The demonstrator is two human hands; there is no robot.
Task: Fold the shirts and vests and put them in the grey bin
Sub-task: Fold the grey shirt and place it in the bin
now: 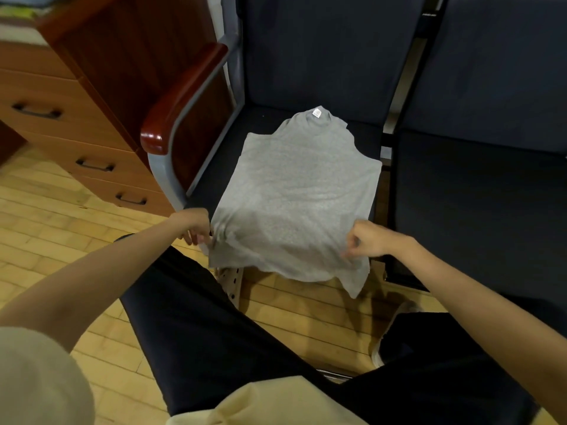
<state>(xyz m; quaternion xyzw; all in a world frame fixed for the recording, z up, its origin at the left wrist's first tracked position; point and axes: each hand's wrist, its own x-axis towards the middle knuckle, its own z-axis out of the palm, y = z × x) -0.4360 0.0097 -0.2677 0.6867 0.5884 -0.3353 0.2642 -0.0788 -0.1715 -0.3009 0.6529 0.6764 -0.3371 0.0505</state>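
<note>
A light grey shirt [300, 185] lies spread on the dark blue seat of a chair [214, 167], collar and white label at the far end, sides folded in. Its near hem hangs over the seat's front edge. My left hand [194, 227] pinches the hem's left corner, and my right hand [366, 239] pinches the hem near its right corner. Both hands hold the cloth slightly lifted off the seat edge. The grey bin is not in view.
The chair has a red-brown wooden armrest [181, 96] on its left. A second dark blue chair [478, 185] stands to the right. A wooden drawer cabinet [70, 124] stands at the left on the wooden floor. My legs in dark trousers are below.
</note>
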